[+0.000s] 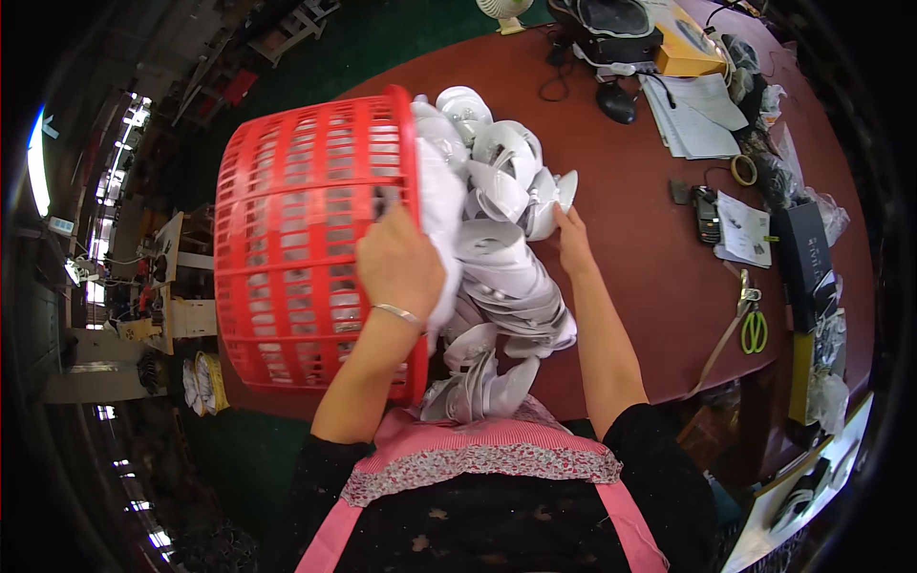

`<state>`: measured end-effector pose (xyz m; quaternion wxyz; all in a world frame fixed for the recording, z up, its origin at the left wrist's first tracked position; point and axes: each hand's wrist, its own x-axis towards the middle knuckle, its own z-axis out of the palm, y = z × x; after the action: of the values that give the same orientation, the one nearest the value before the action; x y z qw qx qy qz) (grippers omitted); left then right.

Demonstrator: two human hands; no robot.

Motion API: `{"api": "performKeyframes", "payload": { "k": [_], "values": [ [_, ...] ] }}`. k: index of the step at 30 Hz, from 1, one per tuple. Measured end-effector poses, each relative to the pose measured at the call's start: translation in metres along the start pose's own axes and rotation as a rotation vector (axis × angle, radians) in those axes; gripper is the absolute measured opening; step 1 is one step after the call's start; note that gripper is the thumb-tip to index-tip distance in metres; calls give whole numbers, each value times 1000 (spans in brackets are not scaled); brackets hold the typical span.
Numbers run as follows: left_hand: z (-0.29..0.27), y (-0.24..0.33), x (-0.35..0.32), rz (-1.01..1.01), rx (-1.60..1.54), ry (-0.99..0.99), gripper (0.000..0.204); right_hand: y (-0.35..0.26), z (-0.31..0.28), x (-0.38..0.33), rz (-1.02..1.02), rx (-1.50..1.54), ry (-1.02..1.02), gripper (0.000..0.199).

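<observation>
A red plastic basket [287, 315] with slotted walls lies tipped on its side, its mouth facing right. White cup-shaped pieces [506, 277], many nested in stacks, spill from the mouth onto the brown-red table [650, 277]. My left hand [401, 263] is closed on the basket wall near the rim, its fingertips partly hidden. Against the right edge of the pile rests my right hand [573, 241], fingers stretched out and touching a white piece. Some pieces lie at the table's near edge, against my pink apron [478, 439].
Papers [693, 115], a black computer mouse [616, 101], a tape roll [743, 170] and a black handheld device [706, 215] lie at the right. Green-handled scissors [754, 329] lie nearer me. A dark box [804, 263] stands along the right edge.
</observation>
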<state>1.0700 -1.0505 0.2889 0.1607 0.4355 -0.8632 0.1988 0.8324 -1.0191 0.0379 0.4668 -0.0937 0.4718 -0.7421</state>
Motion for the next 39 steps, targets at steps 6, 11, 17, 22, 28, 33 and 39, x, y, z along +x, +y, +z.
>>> {"api": "performKeyframes", "payload": {
  "k": [6,11,17,22,28,33,39],
  "values": [
    [68,99,-17,162,35,-8,45,-58,-102,-19,58,-219,81,41],
    [75,89,-13,72,64,-37,48,-64,-129,-66,-236,-446,413,57],
    [27,19,2,-33,98,-44,45,-46,-33,-175,-751,-1265,64,78],
    [68,55,-14,-3,115,-169,52,-2,-41,-135,-656,-1615,104,73],
    [112,61,-77,122,124,-103,60,-26,-71,-113,-620,-1493,24,70],
    [108,1,-73,89,33,-15,59,-29,-72,-144,-777,-1554,145,64],
    [131,-69,-76,-11,66,109,56,-22,-69,-223,-867,-1551,134,62]
  ]
}}
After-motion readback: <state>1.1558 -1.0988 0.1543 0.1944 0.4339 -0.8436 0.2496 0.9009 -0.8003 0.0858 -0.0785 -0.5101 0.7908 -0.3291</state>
